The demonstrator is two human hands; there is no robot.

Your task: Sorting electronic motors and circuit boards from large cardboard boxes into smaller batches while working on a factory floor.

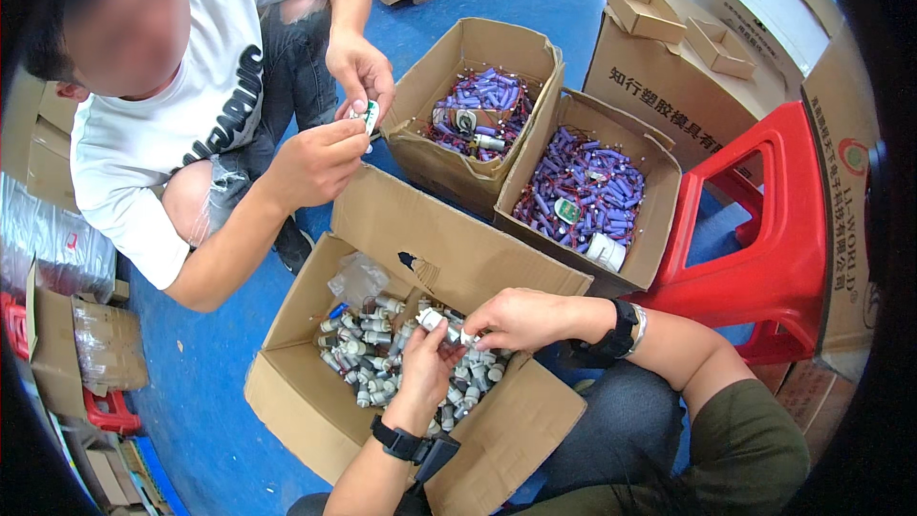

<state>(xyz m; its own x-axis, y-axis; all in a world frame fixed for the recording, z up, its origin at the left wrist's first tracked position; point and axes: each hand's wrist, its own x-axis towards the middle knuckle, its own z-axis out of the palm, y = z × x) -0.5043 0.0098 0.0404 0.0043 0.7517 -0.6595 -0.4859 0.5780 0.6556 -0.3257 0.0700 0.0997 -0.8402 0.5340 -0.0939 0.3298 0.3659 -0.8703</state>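
My left hand [427, 363] is closed round a small silver cylindrical motor with a white end [435, 321], held above an open cardboard box [315, 401]. My right hand [521, 318] meets it from the right, its fingertips pinched on a small white piece [468, 337] at the motor's other end. Whether that piece is joined to the motor I cannot tell. Many similar silver-and-white motors [368, 344] fill the box below, with a clear plastic bag [358, 279] in its far corner.
Two open cartons hold purple cylindrical cells with red wires [587, 182] [492, 91]. A red plastic stool [745, 239] stands at the right. Opposite, a person's hands [330, 148] hold a small white-and-green part. Cardboard boxes [105, 344] line the left.
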